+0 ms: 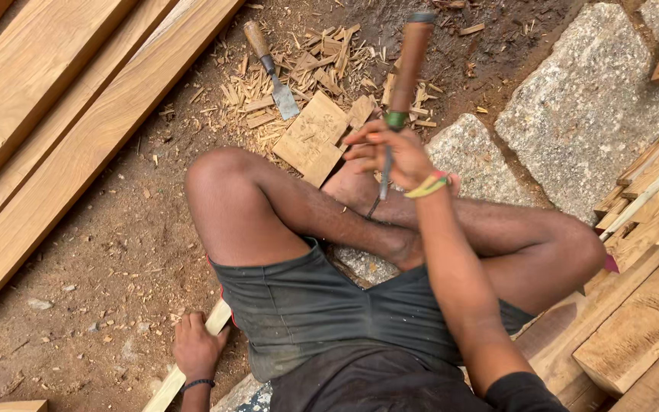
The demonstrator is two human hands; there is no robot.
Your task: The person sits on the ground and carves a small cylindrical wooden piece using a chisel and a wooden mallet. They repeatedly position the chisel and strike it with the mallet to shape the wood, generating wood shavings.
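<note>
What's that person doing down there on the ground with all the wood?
A person sits cross-legged on the dirt. Their right hand holds a chisel with a long wooden handle upright in front of them. Their left hand rests on a pale wooden strip beside their hip. Ahead lie a small carved wood block, a second chisel and lots of wood chips. Big planks lie nearby.
</note>
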